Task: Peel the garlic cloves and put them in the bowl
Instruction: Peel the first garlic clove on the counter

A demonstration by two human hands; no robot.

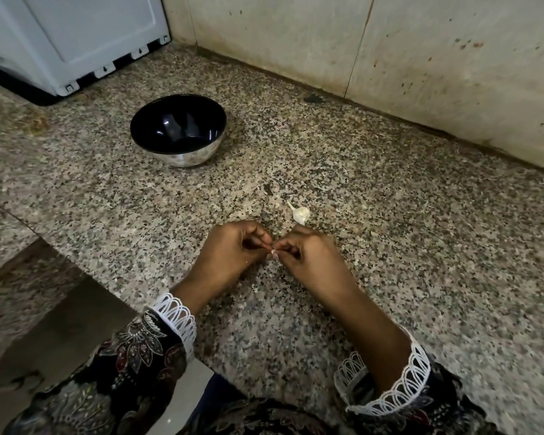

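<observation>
My left hand (233, 249) and my right hand (305, 255) meet fingertip to fingertip low over the speckled granite counter. Between them they pinch a small garlic clove (274, 253), of which only a pale sliver shows. A second garlic clove (300, 212), white with a thin papery tail, lies on the counter just beyond my right hand. The bowl (198, 160), black inside and pale patterned outside, stands upright farther back to the left; nothing pale shows in its dark inside.
A white appliance (76, 42) on a dark base stands at the back left. A stained tiled wall (390, 58) runs along the back right. The counter edge (176, 365) drops away at the lower left.
</observation>
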